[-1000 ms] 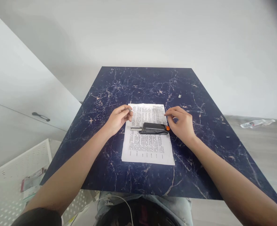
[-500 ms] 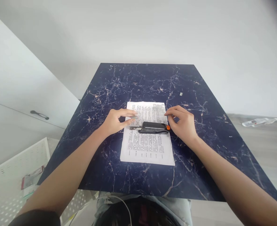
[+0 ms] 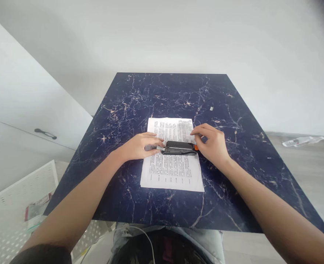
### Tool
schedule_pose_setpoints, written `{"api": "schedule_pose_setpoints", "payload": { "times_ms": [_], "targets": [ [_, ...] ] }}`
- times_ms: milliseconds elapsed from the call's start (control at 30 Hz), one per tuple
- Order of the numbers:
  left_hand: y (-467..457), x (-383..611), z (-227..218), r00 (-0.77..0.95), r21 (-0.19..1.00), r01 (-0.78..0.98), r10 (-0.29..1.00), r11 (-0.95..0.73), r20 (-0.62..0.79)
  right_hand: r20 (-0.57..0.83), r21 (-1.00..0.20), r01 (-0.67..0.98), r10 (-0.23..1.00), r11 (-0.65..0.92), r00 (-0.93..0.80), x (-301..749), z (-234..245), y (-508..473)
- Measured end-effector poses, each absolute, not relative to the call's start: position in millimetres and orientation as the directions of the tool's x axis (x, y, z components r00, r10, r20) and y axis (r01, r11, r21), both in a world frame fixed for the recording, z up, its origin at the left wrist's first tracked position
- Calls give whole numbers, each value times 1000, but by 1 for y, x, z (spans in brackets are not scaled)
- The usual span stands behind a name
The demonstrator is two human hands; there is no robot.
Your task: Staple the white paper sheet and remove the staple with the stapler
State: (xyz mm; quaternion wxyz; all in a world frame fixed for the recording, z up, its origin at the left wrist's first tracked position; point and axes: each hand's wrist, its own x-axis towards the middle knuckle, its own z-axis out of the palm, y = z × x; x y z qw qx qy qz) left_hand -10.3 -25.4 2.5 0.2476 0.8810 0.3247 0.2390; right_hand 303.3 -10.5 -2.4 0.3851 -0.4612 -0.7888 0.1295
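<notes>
A black stapler (image 3: 180, 147) with an orange rear end lies sideways across a printed sheet of paper (image 3: 171, 172) on the dark blue marbled table (image 3: 162, 91). Its metal tray sticks out to the left. My left hand (image 3: 140, 146) rests at that tray end, fingers pinched on a small silver strip of staples (image 3: 150, 147) that touches the tray. My right hand (image 3: 213, 145) is curled at the stapler's orange end, thumb and fingertips against it.
A tiny white scrap (image 3: 211, 108) lies on the table further back right. A white cabinet with a black handle (image 3: 45, 134) stands to the left, a white perforated basket (image 3: 16, 209) below it. A clear plastic wrapper (image 3: 301, 140) lies on the floor at right.
My left hand has come down and to the right, bringing the staple strip from above the paper's left edge to the stapler's tray. The right hand has stayed at the orange end.
</notes>
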Motion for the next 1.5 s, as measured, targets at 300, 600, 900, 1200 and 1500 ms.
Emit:
{"api": "schedule_pose_setpoints", "payload": {
  "times_ms": [300, 600, 900, 1200, 1500],
  "targets": [
    [-24, -12, -2, 713, 540, 476, 665, -694, 225, 501, -555, 615, 816, 559, -289, 303, -2, -10],
    [-18, -37, 14, 734, 709, 465, 679, -530, 26, 355, -752, 371, 810, 544, -467, 312, 8, -7],
    [-14, 1, -13, 571, 602, 532, 777, -596, 266, 273, -575, 447, 676, 685, -684, 307, 3, -10],
    [-21, 28, -11, 506, 524, 588, 785, -616, 357, 257, -531, 485, 677, 695, -690, 300, 4, -13],
    [-19, 15, -17, -39, 405, 905, 925, -128, 378, 384, -498, 618, 794, 608, -472, 295, 10, -29]
  ]
}}
